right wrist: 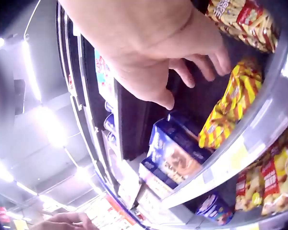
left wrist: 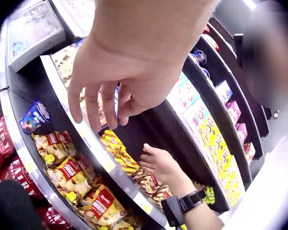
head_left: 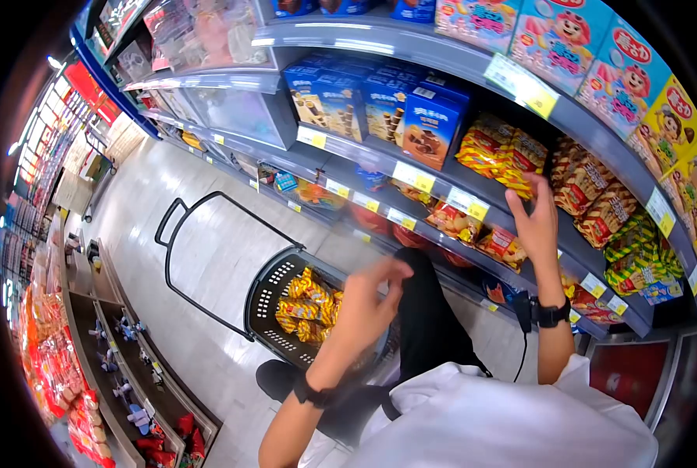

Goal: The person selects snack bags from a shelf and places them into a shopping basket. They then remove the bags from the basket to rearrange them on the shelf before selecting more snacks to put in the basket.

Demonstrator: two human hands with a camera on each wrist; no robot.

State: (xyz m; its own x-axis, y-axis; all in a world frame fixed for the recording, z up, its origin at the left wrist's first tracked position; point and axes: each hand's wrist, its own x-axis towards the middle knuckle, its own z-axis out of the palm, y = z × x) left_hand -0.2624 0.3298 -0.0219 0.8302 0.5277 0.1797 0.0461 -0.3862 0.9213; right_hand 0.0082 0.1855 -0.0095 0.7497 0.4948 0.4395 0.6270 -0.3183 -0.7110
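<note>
My right hand is raised at the shelf edge, fingers apart and holding nothing. Right beside it lie yellow striped snack bags, which the right wrist view also shows near the fingertips as yellow bags. My left hand hovers by the shopping basket, its fingers loosely bent around nothing, as the left hand also appears in the left wrist view. Inside the basket sit several yellow snack bags of a similar look.
Blue boxes of chocolate snacks stand left of the yellow bags, and brown-and-red bags to their right. More bags fill the shelf below. The basket's long black handle extends over the floor. Behind is a low display rack.
</note>
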